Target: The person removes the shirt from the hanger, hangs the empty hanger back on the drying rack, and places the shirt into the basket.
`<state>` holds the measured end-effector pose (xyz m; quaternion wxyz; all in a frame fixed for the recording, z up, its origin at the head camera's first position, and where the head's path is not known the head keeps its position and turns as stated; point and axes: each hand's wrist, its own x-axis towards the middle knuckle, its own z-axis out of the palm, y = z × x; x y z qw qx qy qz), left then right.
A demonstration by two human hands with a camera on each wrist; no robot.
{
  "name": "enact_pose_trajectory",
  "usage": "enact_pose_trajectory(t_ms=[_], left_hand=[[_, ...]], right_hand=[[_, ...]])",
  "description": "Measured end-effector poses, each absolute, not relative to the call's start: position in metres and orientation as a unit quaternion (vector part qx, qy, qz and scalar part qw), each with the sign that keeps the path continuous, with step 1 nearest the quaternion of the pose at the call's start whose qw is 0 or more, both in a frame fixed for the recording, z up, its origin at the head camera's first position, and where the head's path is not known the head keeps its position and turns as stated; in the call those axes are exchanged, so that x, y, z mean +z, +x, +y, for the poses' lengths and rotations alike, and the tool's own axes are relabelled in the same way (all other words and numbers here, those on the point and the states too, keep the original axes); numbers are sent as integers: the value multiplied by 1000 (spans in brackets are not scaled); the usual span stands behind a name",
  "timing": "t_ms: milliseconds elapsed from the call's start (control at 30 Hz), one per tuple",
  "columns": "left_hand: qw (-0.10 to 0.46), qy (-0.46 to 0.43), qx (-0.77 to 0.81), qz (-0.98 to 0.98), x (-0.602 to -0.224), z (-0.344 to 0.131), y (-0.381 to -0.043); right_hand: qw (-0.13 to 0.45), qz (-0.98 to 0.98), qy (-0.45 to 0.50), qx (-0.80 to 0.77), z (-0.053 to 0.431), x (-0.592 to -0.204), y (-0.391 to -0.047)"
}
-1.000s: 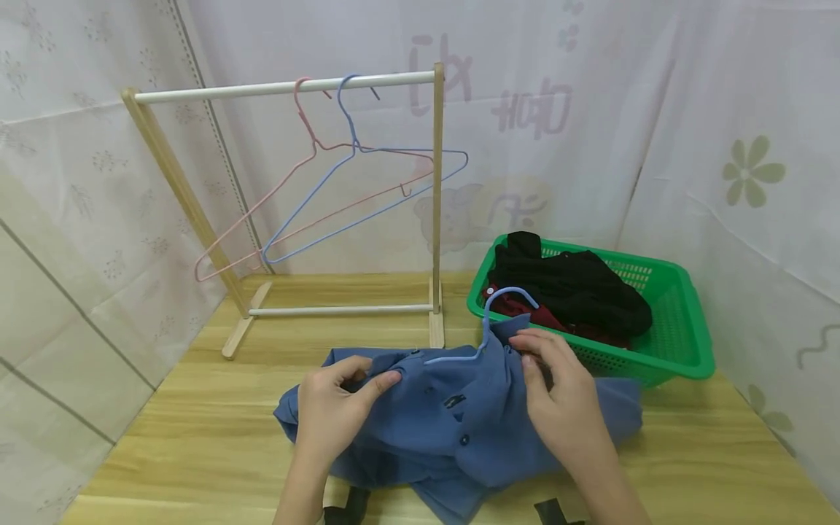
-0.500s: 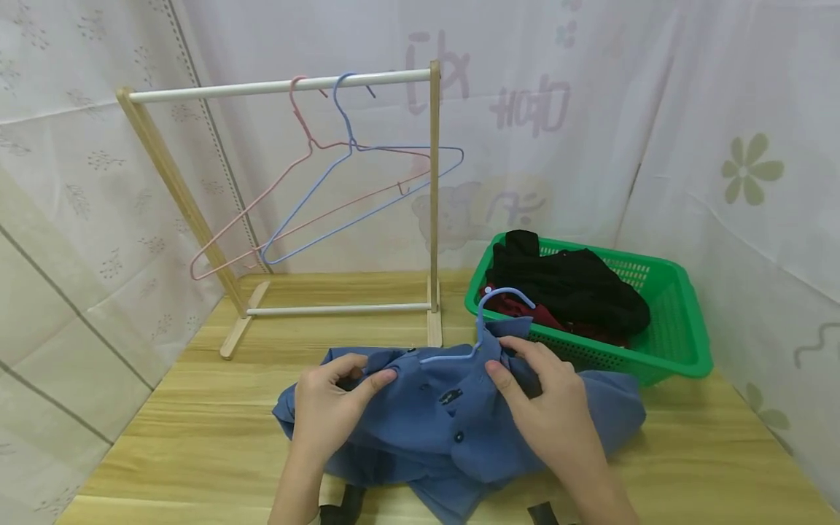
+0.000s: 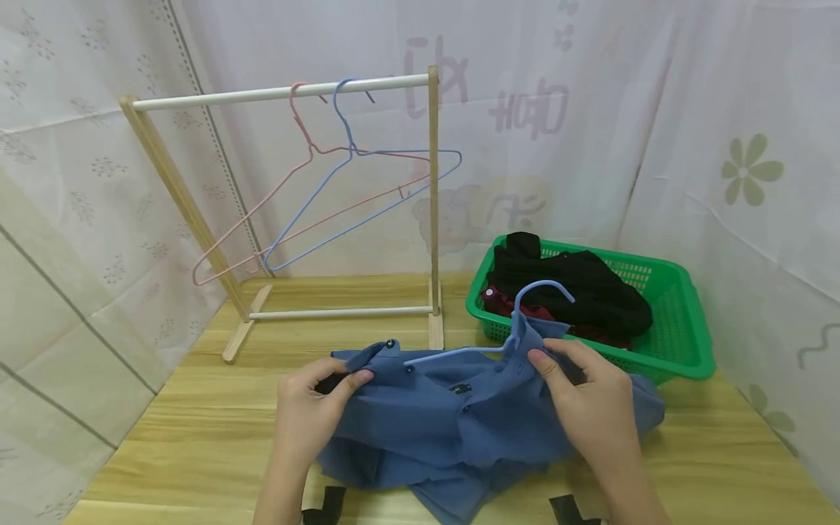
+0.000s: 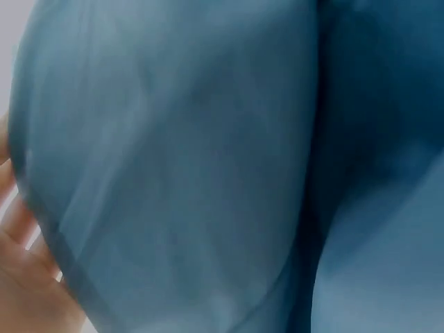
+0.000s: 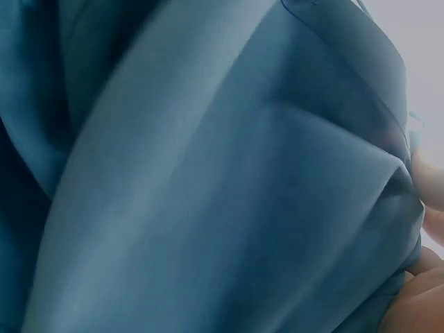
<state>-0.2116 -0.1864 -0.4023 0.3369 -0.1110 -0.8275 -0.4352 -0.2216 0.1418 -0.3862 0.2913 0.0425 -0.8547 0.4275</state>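
Observation:
A blue button-up shirt (image 3: 420,415) lies bunched over the table's front in the head view. A blue hanger (image 3: 459,352) sits at its neck, the hook standing up above the collar and one arm lying across the front opening. My left hand (image 3: 311,408) pinches the shirt's edge at the left, near a dark button. On the right, my right hand (image 3: 590,397) pinches the fabric by the collar. Part of the hanger is hidden inside the cloth. Blue fabric (image 4: 173,173) fills most of the left wrist view, and the right wrist view is likewise mostly shirt (image 5: 229,194).
Behind the shirt stands a clothes rack (image 3: 282,93) with wooden posts, holding a pink hanger (image 3: 262,206) and another blue hanger (image 3: 315,193). A green basket (image 3: 695,321) with black and dark red garments is at the back right. White patterned curtains enclose the table.
My hands have moved apart, spreading the neck of the shirt. The hanger's hook has shifted right and tilted over with the collar, and a button at the left edge now shows more clearly.

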Motion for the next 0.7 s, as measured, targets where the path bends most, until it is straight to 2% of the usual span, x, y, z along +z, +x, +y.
enact_pose_trajectory(t_ms=[167,333,433,600,700], left_hand=[[396,-146,-419,-804,-406,-198,-213],[415,-84,-428,-798,-408,-203,-208],[392,-14,-460,-797,-407,-203,-206],[309,97,-592,-738,-399,-201,-203],[269,132,-692,-657,-395,-200,-203]], right_hand=[[274,-852,12,446,146,-383,-221],[257,-847,-12,466,148,-384,-221],[262,-840,-19,475,147,-382,-220],[275,-829,-32,485,144,-378,-218],[272,-827,-36,491,141,-378,-216]])
